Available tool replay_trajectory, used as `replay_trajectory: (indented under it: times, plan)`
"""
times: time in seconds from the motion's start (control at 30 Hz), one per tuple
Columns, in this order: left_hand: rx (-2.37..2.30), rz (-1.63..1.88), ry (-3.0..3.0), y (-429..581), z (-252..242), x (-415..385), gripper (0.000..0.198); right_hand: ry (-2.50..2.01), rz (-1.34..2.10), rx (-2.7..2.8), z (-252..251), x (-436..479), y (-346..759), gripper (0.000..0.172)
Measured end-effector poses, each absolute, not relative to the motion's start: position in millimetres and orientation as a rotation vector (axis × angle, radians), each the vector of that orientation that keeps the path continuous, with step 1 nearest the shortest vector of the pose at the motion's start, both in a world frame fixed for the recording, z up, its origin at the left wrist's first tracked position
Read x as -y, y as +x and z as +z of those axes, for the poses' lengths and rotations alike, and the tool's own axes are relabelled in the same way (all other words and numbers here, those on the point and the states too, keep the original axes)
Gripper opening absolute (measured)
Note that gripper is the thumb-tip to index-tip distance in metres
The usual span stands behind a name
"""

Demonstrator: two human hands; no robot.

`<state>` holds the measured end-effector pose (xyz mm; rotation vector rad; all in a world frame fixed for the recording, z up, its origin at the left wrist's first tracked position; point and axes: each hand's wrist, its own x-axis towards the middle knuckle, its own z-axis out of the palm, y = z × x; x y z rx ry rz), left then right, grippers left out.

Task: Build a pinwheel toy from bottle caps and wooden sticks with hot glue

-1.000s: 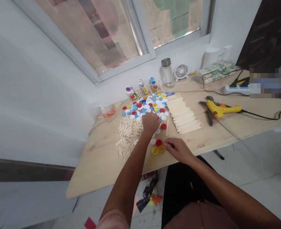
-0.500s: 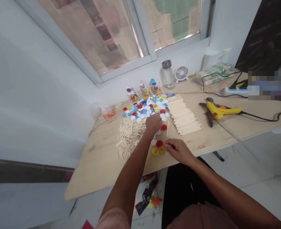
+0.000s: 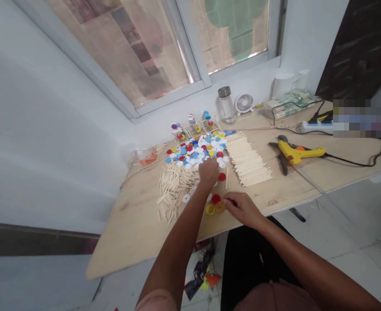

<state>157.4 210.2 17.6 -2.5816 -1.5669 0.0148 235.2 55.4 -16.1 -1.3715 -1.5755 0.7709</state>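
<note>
My left hand [image 3: 209, 172] reaches over the near edge of a heap of bottle caps [image 3: 195, 151] in white, blue, red and yellow. Its fingers curl downward, and their tips are hidden behind the hand. A red cap [image 3: 221, 176] lies just to its right. Closer to me, my right hand [image 3: 242, 208] rests by the table edge with thumb and fingers drawn together; what they hold, if anything, cannot be made out. Beside its fingertips lie an amber cap [image 3: 220, 207], a yellow cap [image 3: 210, 210] and another red cap [image 3: 215, 198].
Short sticks [image 3: 175, 183] lie loose at left, with long sticks [image 3: 248, 160] in rows at right. A yellow glue gun [image 3: 302, 154] trails its cord rightward. Small cap-and-stick models [image 3: 195, 124], a glass bottle [image 3: 226, 106] and a fan [image 3: 244, 103] stand at the back.
The view has shifted slightly, so the tabletop sits a little lower. Both hands keep nearly the same places over the table, and the caps near the right hand have not visibly moved.
</note>
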Motion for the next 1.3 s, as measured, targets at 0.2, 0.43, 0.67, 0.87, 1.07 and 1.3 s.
replay_trajectory:
  times: [0.2,0.43,0.67,0.87,1.07,1.3]
  plan:
    - [1.544,-0.008,-2.588,156.7,19.2,-210.8,0.026,-1.373,0.774,1.576,-15.6,-54.6,234.8,0.024]
    - [1.566,-0.010,-2.604,154.7,19.8,-209.2,0.024,-1.373,0.777,1.577,-15.0,-55.1,235.6,0.024]
    - [1.610,-0.026,-2.633,154.2,18.0,-210.8,0.024,-1.371,0.776,1.576,-14.4,-55.0,235.2,0.024]
    - [1.636,-0.109,-2.690,147.8,28.4,-208.7,0.018,-1.369,0.780,1.578,-12.8,-54.8,235.4,0.024]
    - [1.590,-0.152,-2.839,128.8,39.8,-175.0,0.006,-1.366,0.785,1.586,-13.7,-55.2,236.2,0.024]
    - [1.562,-0.102,-3.005,114.7,31.5,-150.0,0.008,-1.373,0.773,1.605,-14.1,-54.2,235.9,0.023]
